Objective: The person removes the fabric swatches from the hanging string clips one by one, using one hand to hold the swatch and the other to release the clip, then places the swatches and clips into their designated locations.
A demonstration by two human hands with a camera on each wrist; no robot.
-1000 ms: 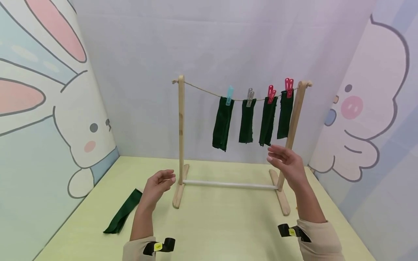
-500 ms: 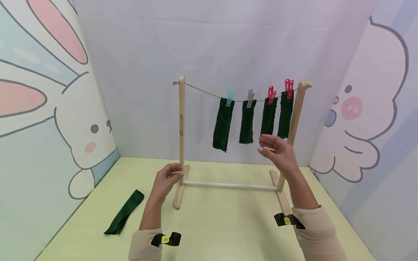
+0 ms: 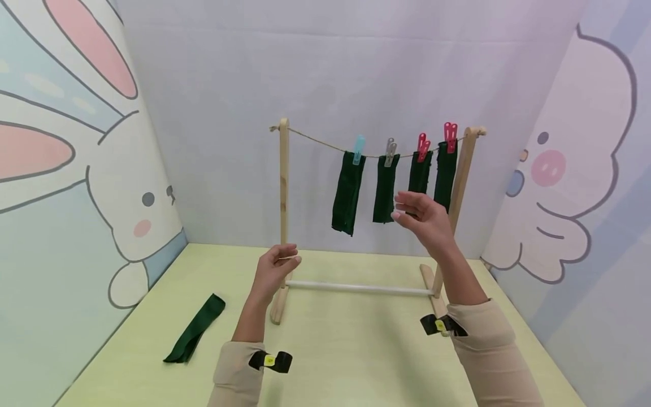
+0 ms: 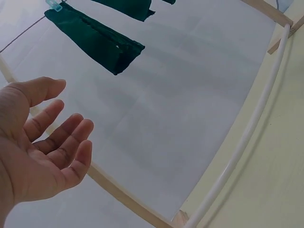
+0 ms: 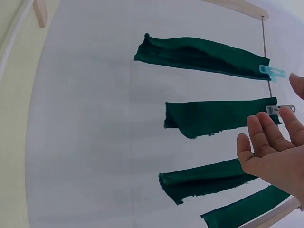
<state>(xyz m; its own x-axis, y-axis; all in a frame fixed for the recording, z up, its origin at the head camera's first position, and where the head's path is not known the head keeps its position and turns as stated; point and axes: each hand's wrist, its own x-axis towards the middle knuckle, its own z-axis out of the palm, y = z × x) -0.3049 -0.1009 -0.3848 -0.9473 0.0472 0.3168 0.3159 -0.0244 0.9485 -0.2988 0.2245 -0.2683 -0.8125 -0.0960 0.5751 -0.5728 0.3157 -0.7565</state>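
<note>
My right hand (image 3: 427, 223) and left hand (image 3: 272, 274) hold nothing, fingers loosely bent. The cloth (image 3: 385, 189) under the grey peg (image 3: 390, 155) hangs lengthwise down, left of my right hand, the nearer one.

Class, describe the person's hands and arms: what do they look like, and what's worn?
The left hand and right hand are bare, without gloves. Beige sleeves end short of the hands. On each sits a black device with a small yellow label; its print is too small to read.
</note>
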